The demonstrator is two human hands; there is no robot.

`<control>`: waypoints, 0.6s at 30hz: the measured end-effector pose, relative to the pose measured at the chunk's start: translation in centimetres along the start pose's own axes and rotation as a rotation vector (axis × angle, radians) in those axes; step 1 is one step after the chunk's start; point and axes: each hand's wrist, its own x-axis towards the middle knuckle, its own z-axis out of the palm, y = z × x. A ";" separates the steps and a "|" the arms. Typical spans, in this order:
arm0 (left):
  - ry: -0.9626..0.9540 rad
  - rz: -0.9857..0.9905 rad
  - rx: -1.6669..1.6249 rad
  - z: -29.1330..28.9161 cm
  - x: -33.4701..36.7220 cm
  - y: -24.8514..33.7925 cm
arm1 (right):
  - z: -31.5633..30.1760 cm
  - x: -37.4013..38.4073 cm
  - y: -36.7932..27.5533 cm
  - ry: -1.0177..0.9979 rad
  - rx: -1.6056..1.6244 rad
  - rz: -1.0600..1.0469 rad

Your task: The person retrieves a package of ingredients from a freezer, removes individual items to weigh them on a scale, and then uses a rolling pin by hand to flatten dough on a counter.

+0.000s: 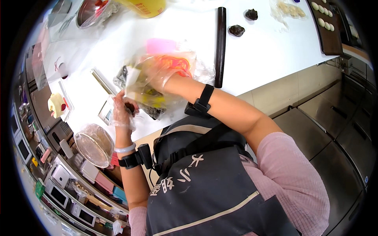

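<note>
My left hand (pixel 123 109), in a clear plastic glove, is curled round a dark lump (pixel 129 106) at the near edge of the table. Just right of it, my right hand (pixel 159 82) reaches to a crinkled clear plastic bag (pixel 179 65) with red and yellow print. Plastic and motion blur hide its fingers, so I cannot tell what they hold. Dark stuff (pixel 151 112) shows under the lower side of the bag. A white flat device (pixel 105 111), perhaps a scale, lies partly behind my left hand.
A long dark rolling pin (pixel 220 47) lies right of the bag. Beyond it sit two dark lumps (pixel 236 30) and a tray (pixel 328 41) with several pale dough balls (pixel 321 22). A metal bowl (pixel 84 15) and yellow tub (pixel 147 8) stand at the far left.
</note>
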 end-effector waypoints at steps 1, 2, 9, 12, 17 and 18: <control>-0.046 -0.122 -0.025 -0.7 1.0 -0.9 | -1.2 -0.6 -1.5 -0.067 -0.003 0.121; -0.098 -0.242 -0.045 -0.8 1.6 -1.1 | -1.3 -0.5 -1.5 -0.068 -0.009 0.113; 0.066 0.065 0.732 2.7 0.0 1.7 | 1.5 3.5 2.8 0.131 0.125 0.105; 0.131 0.037 0.824 1.8 0.6 1.1 | -0.2 2.0 -0.6 -0.053 0.268 0.256; 0.126 0.127 0.921 1.5 1.6 0.8 | -0.4 1.8 -1.0 0.116 0.556 0.243; 0.136 0.152 0.929 1.1 1.7 0.3 | -0.2 1.7 -1.5 0.102 0.541 0.239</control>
